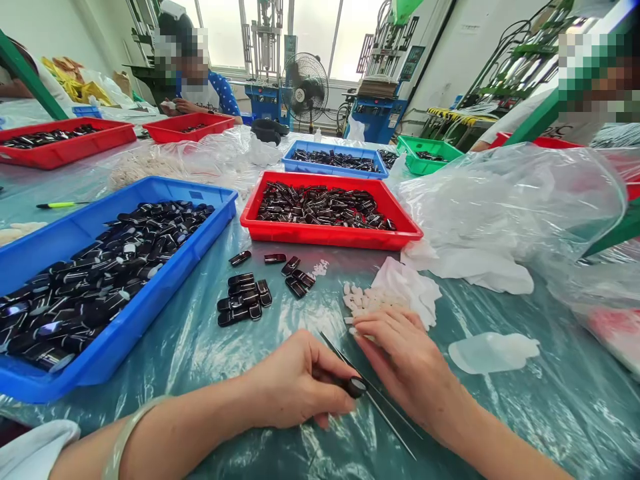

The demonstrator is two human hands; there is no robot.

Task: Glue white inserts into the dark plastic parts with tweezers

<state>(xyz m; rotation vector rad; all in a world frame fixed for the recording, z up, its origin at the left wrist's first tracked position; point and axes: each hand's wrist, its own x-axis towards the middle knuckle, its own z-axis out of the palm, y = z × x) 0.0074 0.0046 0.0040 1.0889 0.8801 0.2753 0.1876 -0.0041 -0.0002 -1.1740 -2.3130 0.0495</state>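
Black and glossy, the small capsule-shaped piece (356, 386) sits pinched in your left hand (295, 383), that grip closed narrow on it at the fingertips. Your right hand (405, 363) is the nearer one to the tweezers (373, 397), which lie slantwise under it, long axis running from upper left to lower right. Its fingertips press into the little white bits (361, 298) just beyond, on the desk (550, 400); whether that grip holds anything, you cannot tell.

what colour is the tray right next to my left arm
Blue, filled with glossy black pieces; the head view shows it clearly.
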